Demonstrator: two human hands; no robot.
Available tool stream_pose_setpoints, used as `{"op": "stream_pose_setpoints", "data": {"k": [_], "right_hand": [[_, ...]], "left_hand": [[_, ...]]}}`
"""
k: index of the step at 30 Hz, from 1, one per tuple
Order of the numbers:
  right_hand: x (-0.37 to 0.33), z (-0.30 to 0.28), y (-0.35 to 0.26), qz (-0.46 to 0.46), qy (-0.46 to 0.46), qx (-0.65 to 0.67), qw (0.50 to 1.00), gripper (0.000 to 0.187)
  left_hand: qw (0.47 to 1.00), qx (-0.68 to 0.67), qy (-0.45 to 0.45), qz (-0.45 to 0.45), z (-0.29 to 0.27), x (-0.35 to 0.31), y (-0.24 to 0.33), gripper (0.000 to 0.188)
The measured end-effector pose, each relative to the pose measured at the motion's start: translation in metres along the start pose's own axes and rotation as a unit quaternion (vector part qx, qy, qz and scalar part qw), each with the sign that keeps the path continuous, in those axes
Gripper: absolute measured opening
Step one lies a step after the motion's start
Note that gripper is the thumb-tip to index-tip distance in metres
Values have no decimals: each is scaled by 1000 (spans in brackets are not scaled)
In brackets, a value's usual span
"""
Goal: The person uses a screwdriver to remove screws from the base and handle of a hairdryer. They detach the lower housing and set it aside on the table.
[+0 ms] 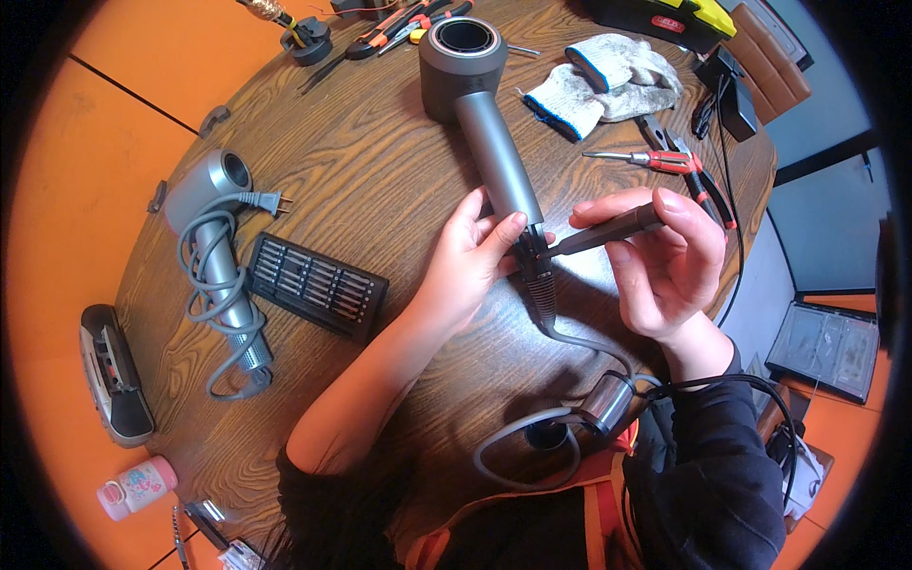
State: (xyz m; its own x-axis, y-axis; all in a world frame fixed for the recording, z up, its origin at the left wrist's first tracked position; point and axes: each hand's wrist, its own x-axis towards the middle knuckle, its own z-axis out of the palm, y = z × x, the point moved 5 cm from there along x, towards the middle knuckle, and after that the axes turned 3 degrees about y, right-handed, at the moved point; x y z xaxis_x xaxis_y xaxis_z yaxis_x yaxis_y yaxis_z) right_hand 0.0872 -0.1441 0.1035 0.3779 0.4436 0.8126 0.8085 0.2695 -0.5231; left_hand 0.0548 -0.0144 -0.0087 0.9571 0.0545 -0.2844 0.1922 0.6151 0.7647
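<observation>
A grey hair dryer (499, 157) lies across the middle of the table, its round head pointing away from me. My left hand (465, 252) is closed round the lower end of its handle, where dark inner parts (532, 249) show bare above a ribbed cord guard (541, 296). Between the fingers of my right hand (670, 261) is a slim black screwdriver (608, 231), one fingertip on its back end. Its tip reaches the exposed parts; whether it touches a screw is too small to tell. A shiny metal sleeve (605, 404) sits round the cord near me.
On the left lie a second hair dryer (217, 252) wrapped in its cord and a black bit case (318, 288). White gloves (608, 85), a red screwdriver (651, 160) and pliers (703, 180) lie at the far right. A pink bottle (138, 487) is at the near left.
</observation>
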Motion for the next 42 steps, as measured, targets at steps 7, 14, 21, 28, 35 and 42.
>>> {"op": "stream_pose_setpoints", "data": {"k": [7, 14, 21, 28, 35, 42], "right_hand": [[0, 1, 4, -27, 15, 33, 999, 57], [-2, 3, 2, -21, -34, -39, 998, 67], [-5, 8, 1, -52, -57, 41, 996, 71], [-4, 1, -3, -71, 17, -26, 997, 52], [-5, 2, -2, -33, 14, -52, 998, 62], [-2, -4, -11, -80, 26, -61, 995, 52]], "left_hand": [[1000, -14, -6, 6, 0, 1, -1, 41], [1000, -5, -6, 11, 1, 0, 1, 38], [1000, 8, 6, 18, 1, -1, 3, 35], [1000, 1, -5, 14, 1, 0, 1, 37], [1000, 8, -5, 12, 0, 1, 0, 38], [1000, -4, -16, 19, 2, 1, 1, 37]]}}
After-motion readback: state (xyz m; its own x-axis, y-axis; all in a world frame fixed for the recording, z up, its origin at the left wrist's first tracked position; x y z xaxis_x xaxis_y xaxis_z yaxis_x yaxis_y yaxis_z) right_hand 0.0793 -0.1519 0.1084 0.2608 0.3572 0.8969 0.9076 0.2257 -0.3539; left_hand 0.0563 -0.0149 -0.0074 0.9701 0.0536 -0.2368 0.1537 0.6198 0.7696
